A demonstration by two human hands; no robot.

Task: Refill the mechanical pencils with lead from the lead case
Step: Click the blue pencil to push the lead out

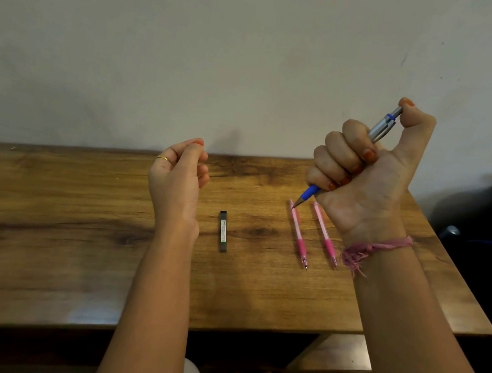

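- While the right hand (369, 172) fists the blue-and-silver mechanical pencil (349, 158), thumb on its cap (tip down), over-clicking could snap emerging lead.
- Left hand (180, 171) hangs loosely curled, empty; lead case (223, 231) lies apart.

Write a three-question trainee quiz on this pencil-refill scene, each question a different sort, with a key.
1. True or false: the right hand holds the blue and silver pencil in a fist, thumb on its top end.
2. How many pink pencils lie on the table?
3. Multiple choice: the lead case is
A. in the left hand
B. lying on the table between the left forearm and the pink pencils
C. under the pink pencils

Key:
1. True
2. Two: one and another, lying side by side
3. B
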